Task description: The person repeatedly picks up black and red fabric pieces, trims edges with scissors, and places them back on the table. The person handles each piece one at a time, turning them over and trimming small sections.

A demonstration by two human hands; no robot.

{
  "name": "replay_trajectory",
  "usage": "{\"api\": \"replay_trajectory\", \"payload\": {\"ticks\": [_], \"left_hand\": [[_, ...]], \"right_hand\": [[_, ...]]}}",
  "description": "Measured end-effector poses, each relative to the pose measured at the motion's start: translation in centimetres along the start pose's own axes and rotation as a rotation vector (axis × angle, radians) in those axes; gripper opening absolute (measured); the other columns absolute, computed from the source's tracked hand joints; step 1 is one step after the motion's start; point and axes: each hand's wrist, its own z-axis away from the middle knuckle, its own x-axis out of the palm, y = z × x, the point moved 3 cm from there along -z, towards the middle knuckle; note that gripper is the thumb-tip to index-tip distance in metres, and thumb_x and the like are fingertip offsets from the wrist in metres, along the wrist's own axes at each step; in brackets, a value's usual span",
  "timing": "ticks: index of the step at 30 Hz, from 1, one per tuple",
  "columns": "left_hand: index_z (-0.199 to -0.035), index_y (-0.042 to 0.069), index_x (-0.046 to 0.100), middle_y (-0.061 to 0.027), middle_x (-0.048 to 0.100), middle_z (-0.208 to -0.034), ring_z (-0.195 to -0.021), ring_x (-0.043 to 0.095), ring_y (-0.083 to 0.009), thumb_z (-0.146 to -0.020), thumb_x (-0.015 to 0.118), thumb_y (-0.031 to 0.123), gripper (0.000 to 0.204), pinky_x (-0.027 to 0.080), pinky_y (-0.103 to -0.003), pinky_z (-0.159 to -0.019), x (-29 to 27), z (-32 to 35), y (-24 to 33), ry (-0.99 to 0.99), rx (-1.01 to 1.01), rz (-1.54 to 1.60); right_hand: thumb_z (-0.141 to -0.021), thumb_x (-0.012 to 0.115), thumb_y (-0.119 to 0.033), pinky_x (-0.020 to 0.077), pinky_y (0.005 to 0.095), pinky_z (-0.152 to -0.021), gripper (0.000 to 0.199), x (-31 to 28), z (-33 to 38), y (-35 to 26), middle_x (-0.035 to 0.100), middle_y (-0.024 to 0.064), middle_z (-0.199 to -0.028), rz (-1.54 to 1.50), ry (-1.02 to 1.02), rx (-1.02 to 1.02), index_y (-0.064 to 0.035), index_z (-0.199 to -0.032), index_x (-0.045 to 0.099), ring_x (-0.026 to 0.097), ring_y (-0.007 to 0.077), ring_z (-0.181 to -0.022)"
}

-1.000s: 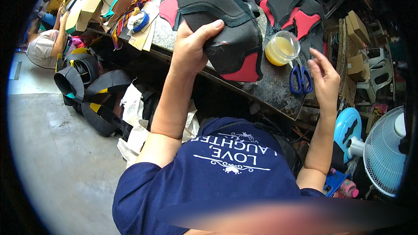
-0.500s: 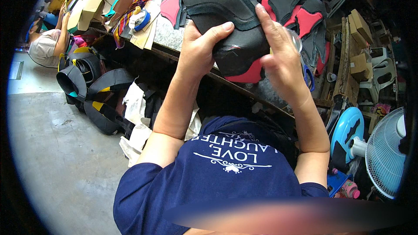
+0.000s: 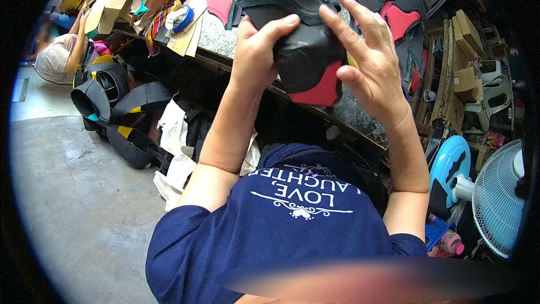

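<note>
My left hand (image 3: 256, 50) is closed on a black, shaped upper-like piece (image 3: 309, 42) with layered, curved edges, its thumb pressed on the top face. Part of the piece's underside shows red at the near end. My right hand (image 3: 368, 50) is at the piece's right side, fingers stretched and apart, with the index fingertip at its edge. Around it on the worktable lie more cut pieces, a red and black one (image 3: 220, 1) at the left and several red and black ones (image 3: 402, 22) at the right.
A blue-rimmed tape roll (image 3: 181, 18) lies on the table at the left, near sheets of card (image 3: 112, 5). Black straps (image 3: 135, 104) and white cloth (image 3: 174, 126) are below. On the right stand a fan (image 3: 498, 197) and cardboard boxes (image 3: 466, 81). Another person (image 3: 56, 59) is at far left.
My right hand has lifted slightly up and right, its fingers spreading wider away from the piece. The left hand keeps its hold, and more of the piece's red underside shows.
</note>
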Motion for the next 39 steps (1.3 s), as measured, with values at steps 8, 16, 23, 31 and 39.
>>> {"api": "replay_trajectory", "payload": {"ticks": [8, 16, 23, 31, 39], "left_hand": [[-0.112, -0.005, 0.056, -0.0174, 0.068, -0.097, -0.08, 0.071, -0.0272, -0.086, 0.057, -0.002, 0.026, 0.062, -0.037, -0.072, -1.7, -0.3, -0.4, 0.151, -0.043, 0.188], [-0.115, -0.003, 0.056, -0.0171, 0.066, -0.104, -0.089, 0.069, -0.0264, -0.086, 0.057, -0.001, 0.03, 0.058, -0.039, -0.081, -1.0, 0.0, -0.1, 0.114, -0.008, 0.139], [-0.116, -0.004, 0.056, -0.0152, 0.066, -0.104, -0.089, 0.069, -0.0255, -0.086, 0.059, 0.002, 0.03, 0.058, -0.037, -0.081, -0.7, 0.1, -0.6, 0.105, -0.057, 0.044], [-0.106, -0.006, 0.062, -0.0166, 0.07, -0.095, -0.083, 0.07, -0.0255, -0.09, 0.058, 0.009, 0.022, 0.058, -0.038, -0.078, -2.8, -0.8, -1.3, 0.198, -0.023, 0.171], [-0.103, -0.007, 0.063, -0.0199, 0.07, -0.1, -0.092, 0.07, -0.0293, -0.094, 0.053, 0.013, 0.024, 0.057, -0.042, -0.086, -7.0, -1.8, -3.3, 0.121, -0.23, 0.517]], "right_hand": [[-0.095, 0.023, -0.069, 0.0267, 0.0405, -0.113, 0.085, 1.4, 2.0, 0.8, 0.049, 0.0178, -0.139, -0.981, 0.036, 0.588, 0.0016, -0.133, 0.053, 0.045, 0.0269, -0.132], [-0.098, 0.024, -0.064, 0.0238, 0.0375, -0.114, 0.081, 3.3, 2.5, 0.5, 0.052, 0.0179, -0.136, -1.039, -0.06, 0.67, 0.0036, -0.135, 0.05, 0.043, 0.0242, -0.132], [-0.093, 0.017, -0.074, 0.0265, 0.0392, -0.113, 0.093, 2.6, 0.5, 0.2, 0.048, 0.0131, -0.142, -1.178, 0.049, 0.552, 0.0014, -0.141, 0.044, 0.042, 0.0223, -0.133], [-0.09, 0.04, -0.068, 0.025, 0.0514, -0.11, 0.067, 0.6, 1.0, -1.0, 0.048, 0.0162, -0.141, -0.36, -0.041, 0.079, -0.0152, -0.116, 0.07, 0.044, 0.0354, -0.127], [-0.101, 0.032, -0.049, 0.0299, 0.0486, -0.109, 0.051, -1.8, 4.2, 7.1, 0.057, 0.0123, -0.132, 0.281, -0.232, 0.299, -0.0198, -0.102, 0.074, 0.044, 0.0346, -0.129]]}}
